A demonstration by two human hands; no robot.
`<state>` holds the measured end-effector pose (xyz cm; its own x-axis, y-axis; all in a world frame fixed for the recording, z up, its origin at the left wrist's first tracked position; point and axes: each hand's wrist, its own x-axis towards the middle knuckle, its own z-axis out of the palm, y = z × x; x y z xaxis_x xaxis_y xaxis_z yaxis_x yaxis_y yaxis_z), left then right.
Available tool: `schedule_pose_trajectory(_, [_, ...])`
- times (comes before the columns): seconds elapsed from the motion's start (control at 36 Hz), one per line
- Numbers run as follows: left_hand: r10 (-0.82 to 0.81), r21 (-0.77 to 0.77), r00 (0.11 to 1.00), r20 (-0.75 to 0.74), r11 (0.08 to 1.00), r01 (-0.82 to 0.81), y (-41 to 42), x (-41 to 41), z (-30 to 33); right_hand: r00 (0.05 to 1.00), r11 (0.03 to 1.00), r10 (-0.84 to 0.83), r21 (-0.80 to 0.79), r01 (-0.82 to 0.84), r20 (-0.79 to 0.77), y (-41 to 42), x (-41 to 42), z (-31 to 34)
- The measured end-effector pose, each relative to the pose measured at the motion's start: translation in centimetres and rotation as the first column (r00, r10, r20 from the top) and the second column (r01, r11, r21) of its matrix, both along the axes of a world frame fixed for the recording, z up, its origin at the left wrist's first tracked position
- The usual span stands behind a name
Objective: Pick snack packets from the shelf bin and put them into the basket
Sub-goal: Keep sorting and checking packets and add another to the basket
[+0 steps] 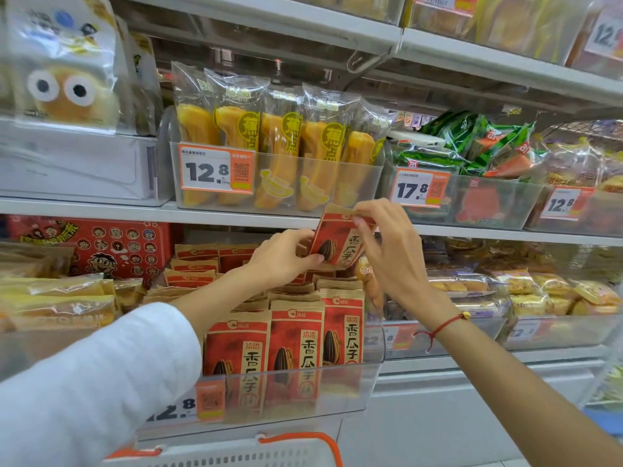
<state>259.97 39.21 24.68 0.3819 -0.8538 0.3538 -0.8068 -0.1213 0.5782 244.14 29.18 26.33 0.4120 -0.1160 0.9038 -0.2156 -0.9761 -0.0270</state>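
A clear shelf bin (337, 389) holds several red and brown sunflower-seed packets (296, 338) standing in rows. One such packet (340, 241) is lifted above the bin, tilted. My right hand (387, 251) pinches its top edge and my left hand (283, 257) holds its lower left corner. The white basket (236, 456) with an orange handle (320, 441) sits below the bin at the bottom edge of the view.
The shelf above carries a bin of yellow banana-cake packs (279, 153) and a bin of green watermelon-print packs (478, 146). Bins of bread and pastry packs (539, 294) flank the seed bin. A red cartoon box (108, 247) stands at the left.
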Motion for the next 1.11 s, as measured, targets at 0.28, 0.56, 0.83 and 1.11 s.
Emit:
schedule_pose_trajectory(0.28, [0.001, -0.314, 0.987, -0.162, 0.948, -0.052, 4.0, -0.6, 0.7, 0.944, 0.710, 0.221, 0.624, -0.327, 0.243, 3.7, 0.1, 1.3])
schedule_pose_trajectory(0.56, [-0.174, -0.400, 0.937, -0.302, 0.915, 0.041, 10.0, -1.7, -0.6, 0.904, 0.457, 0.318, 0.790, -0.409, 0.284, 7.7, 1.3, -3.6])
schedule_pose_trajectory(0.83, [-0.153, -0.341, 0.813, -0.562, 0.938, -0.060, 14.6, -2.9, -5.4, 0.861, 0.239, 0.368, 0.859, -0.452, 0.351, 12.0, 1.1, -6.7])
schedule_pose_trajectory(1.11, [-0.106, -0.327, 0.725, -0.681, 0.929, -0.171, 16.6, -3.3, -9.3, 0.849, 0.271, 0.524, 0.933, -0.237, 0.063, 13.0, 0.1, -10.0])
